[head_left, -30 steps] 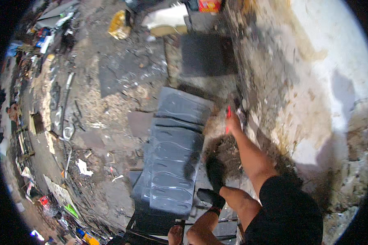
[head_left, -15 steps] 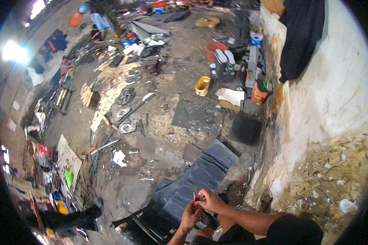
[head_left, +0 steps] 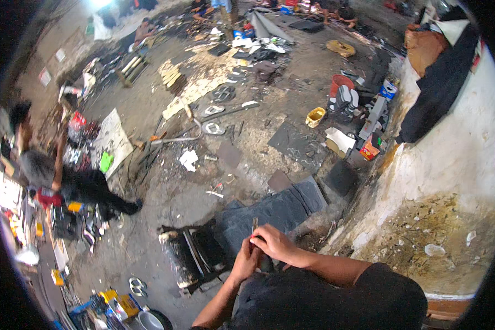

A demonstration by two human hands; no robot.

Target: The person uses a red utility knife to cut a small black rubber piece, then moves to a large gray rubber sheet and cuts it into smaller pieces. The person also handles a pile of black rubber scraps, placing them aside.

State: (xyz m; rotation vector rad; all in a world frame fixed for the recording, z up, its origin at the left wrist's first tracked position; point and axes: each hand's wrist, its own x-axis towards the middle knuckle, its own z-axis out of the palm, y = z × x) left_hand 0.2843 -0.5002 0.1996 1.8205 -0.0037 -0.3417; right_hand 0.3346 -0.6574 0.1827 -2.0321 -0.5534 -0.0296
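In front of my body, both hands meet over a small red-handled tool (head_left: 255,223) with a narrow tip pointing away from me. It may be a pair of scissors, but the fingers cover most of it. My left hand (head_left: 245,262) is closed around its lower part. Pinched fingers of my right hand (head_left: 276,243) close on it from the upper right. Beyond my hands lies a dark grey sheet (head_left: 261,213) with faint curved outlines on it. A black low frame or bench (head_left: 190,261) stands to the left of the sheet.
A stained white wall (head_left: 423,187) rises on my right, with dark cloth (head_left: 443,82) hanging on it. A yellow container (head_left: 315,117), a red bucket (head_left: 341,85) and stacked soles (head_left: 345,103) stand ahead. Another person (head_left: 55,165) is on the left; scraps litter the floor.
The view has swung left and down, showing more of the left side and the other person. My hands have drawn tighter around the tool, hiding more of its red handles.
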